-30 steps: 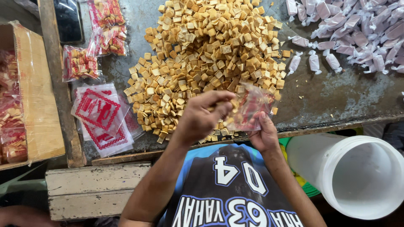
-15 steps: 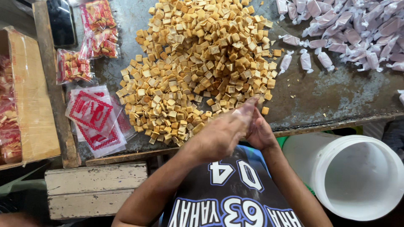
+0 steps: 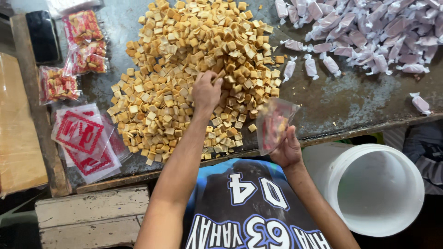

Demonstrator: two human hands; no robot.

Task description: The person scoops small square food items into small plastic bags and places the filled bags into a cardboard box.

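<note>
Left hand (image 3: 206, 92) reaches to 12 o'clock, arm extended, grip clenched in the pile of square tan candies (image 3: 194, 69) on the bench (image 3: 350, 101). Right hand (image 3: 287, 150) at 4 o'clock of it, pinching a small clear bag (image 3: 273, 124) upright at the bench edge.

Both arms are bare from the lower frame edge up to the left hand (image 3: 206, 92) and right hand (image 3: 287, 150), with no sleeves, rings or watch visible. At bottom centre the person wears a black jersey (image 3: 251, 207) with blue panels and large white, blue-edged numerals and lettering.
</note>
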